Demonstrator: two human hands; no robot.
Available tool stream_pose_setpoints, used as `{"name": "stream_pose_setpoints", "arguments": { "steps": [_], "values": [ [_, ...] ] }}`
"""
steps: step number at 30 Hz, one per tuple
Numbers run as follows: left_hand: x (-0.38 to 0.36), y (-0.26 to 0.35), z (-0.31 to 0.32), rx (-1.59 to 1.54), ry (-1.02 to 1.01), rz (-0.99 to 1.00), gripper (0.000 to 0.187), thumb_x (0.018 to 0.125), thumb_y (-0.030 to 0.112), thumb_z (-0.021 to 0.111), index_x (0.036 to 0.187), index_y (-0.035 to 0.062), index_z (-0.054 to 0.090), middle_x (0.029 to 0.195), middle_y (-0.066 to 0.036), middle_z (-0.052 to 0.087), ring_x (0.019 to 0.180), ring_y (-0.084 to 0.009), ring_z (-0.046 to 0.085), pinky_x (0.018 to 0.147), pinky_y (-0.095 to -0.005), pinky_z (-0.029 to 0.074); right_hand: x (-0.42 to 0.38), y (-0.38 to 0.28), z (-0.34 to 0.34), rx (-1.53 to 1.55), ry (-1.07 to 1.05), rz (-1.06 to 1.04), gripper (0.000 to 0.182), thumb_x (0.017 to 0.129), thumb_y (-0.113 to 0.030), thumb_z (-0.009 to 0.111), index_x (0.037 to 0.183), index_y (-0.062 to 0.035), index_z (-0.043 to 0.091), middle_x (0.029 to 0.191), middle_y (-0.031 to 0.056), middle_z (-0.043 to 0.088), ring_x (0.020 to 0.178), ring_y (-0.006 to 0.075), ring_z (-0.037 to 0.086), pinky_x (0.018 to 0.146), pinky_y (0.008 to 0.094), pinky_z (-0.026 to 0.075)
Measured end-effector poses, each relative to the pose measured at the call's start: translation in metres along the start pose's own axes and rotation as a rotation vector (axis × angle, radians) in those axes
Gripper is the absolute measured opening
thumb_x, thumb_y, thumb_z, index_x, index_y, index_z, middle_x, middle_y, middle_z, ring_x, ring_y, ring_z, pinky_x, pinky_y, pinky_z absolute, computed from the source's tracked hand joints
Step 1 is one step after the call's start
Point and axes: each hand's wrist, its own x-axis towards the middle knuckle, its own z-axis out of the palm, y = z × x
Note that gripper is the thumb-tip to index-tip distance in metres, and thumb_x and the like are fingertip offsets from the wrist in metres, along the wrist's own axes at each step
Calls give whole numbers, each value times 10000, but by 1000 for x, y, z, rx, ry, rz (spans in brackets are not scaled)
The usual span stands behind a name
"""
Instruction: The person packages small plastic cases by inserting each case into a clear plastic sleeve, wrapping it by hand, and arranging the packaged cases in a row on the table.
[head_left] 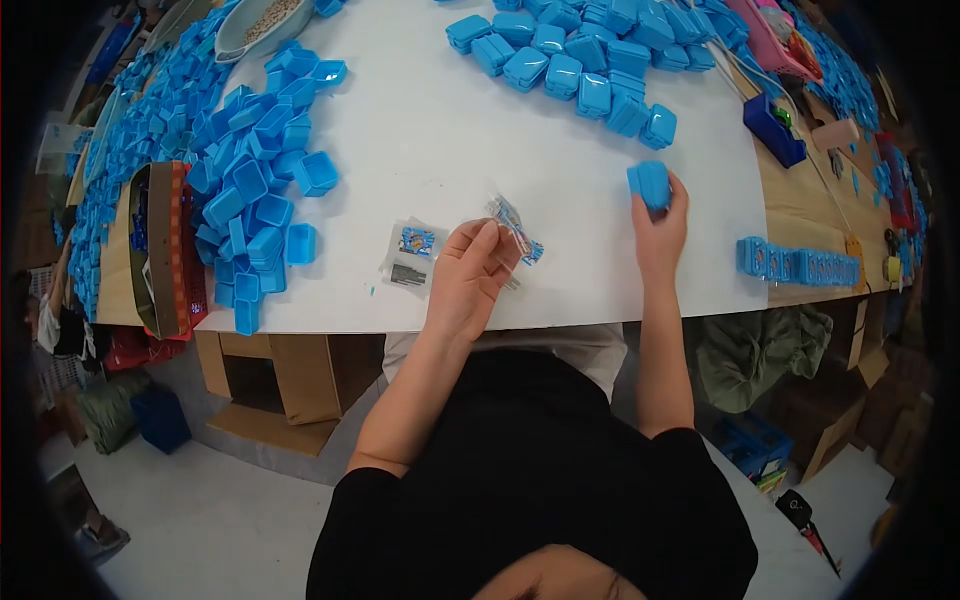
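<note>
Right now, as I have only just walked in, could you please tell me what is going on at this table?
A person's right hand holds a blue box, while the left hand appears to pinch something thin and clear beside a small bundle of thin sticks. A printed packet lies to the left of that hand. Open blue trays are heaped at the left, closed blue boxes are piled at the far side, and a row of blue boxes stands at the right.

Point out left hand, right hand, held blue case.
Left hand (466,270), head view: middle of the hand.
Right hand (661,232), head view: middle of the hand.
Blue case (652,182), head view: its exposed side.
</note>
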Motion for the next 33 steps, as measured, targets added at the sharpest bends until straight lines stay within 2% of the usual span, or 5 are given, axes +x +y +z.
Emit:
{"name": "stream_pose_setpoints", "arguments": {
  "steps": [3,8,17,21,33],
  "values": [
    [5,0,-3,-28,18,-1,239,959,191,595,1094,-2,553,980,-83,607,917,-150,617,861,-285,512,-47,-22,-30,486,-93,55,583,838,-36,650,1346,-1,364,1275,176,467,1055,248,534,933,345,449],
    [3,3,4,-72,-2,-98,270,969,227,581,1117,3,552,1023,-95,616,940,-166,620,842,-286,507,-106,-92,-43,258,-306,-505,657,624,93,678,1251,-45,539,1181,126,532,1028,252,541,852,308,468],
    [-14,29,11,-27,-197,16,342,988,308,516,1161,14,529,1062,-125,607,981,-219,623,847,-337,513,-107,-112,-37,76,-284,-478,725,627,84,706,1308,-103,543,1175,104,516,955,230,541,770,296,475],
    [-19,32,15,546,-276,220,319,953,188,524,1224,23,502,1150,-169,569,1070,-234,567,903,-348,468,-108,-109,-36,222,-256,-396,723,633,84,709,1313,-88,534,1180,101,513,982,233,540,788,302,479],
    [-31,8,32,373,-223,177,469,873,36,601,1309,22,427,1156,-155,561,1061,-206,546,930,-315,439,-113,-94,-12,276,-39,-606,679,666,74,723,1282,-78,484,1218,127,514,1082,271,548,868,333,497]
  ]
}}
